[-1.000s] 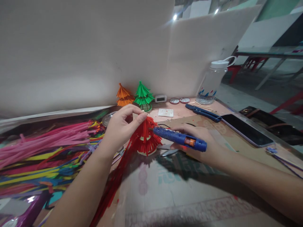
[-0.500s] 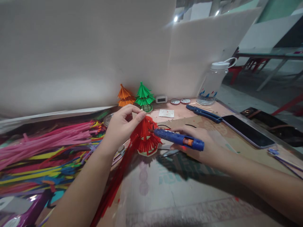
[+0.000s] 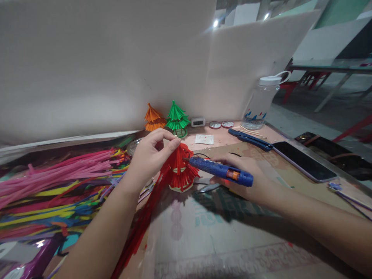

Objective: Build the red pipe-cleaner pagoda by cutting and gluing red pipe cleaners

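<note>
My left hand (image 3: 155, 149) pinches the top of a small red tiered roof model (image 3: 183, 170), which stands on a pale base. In my right hand (image 3: 241, 170) is a blue glue gun (image 3: 221, 169), its nozzle close against the model's right side; I cannot tell whether it touches. Long red pipe cleaners (image 3: 139, 232) trail from beside the model toward the front. The blades of a pair of scissors (image 3: 209, 188) show under the glue gun. Behind stand a green tiered model (image 3: 176, 118) and an orange tiered model (image 3: 154, 117).
Colourful pipe cleaners (image 3: 66, 190) cover the left side, with a purple box (image 3: 31, 255) in front. Along the right lie a blue utility knife (image 3: 250, 139) and a phone (image 3: 305, 161). A water bottle (image 3: 259, 102) stands at the back right, near a small digital timer (image 3: 198, 122).
The glue gun has shifted very slightly to the right with my right hand. My left hand keeps its pinch at the model's top, nearly unmoved.
</note>
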A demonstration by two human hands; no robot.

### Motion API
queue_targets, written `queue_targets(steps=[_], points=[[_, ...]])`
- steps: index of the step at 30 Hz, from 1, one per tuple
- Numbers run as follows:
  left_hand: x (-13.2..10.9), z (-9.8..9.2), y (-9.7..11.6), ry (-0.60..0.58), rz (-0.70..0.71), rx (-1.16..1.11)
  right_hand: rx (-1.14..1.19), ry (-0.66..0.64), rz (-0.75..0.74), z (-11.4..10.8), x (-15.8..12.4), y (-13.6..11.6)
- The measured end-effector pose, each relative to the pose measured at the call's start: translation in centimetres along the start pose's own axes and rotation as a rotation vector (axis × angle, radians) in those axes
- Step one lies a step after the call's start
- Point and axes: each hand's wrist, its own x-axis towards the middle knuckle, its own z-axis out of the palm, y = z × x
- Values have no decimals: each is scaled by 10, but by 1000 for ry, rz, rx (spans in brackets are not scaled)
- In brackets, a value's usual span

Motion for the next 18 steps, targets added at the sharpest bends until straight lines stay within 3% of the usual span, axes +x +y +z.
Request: queue_targets(steps=[11, 16, 18], points=[[-1, 0, 5, -20, 29, 16, 34, 50, 21, 1, -1, 1], [2, -1, 0, 4, 11, 25, 116, 257, 135, 1, 3, 30], [3, -2, -2, -1, 0, 39, 105, 273, 206, 0, 9, 52]])
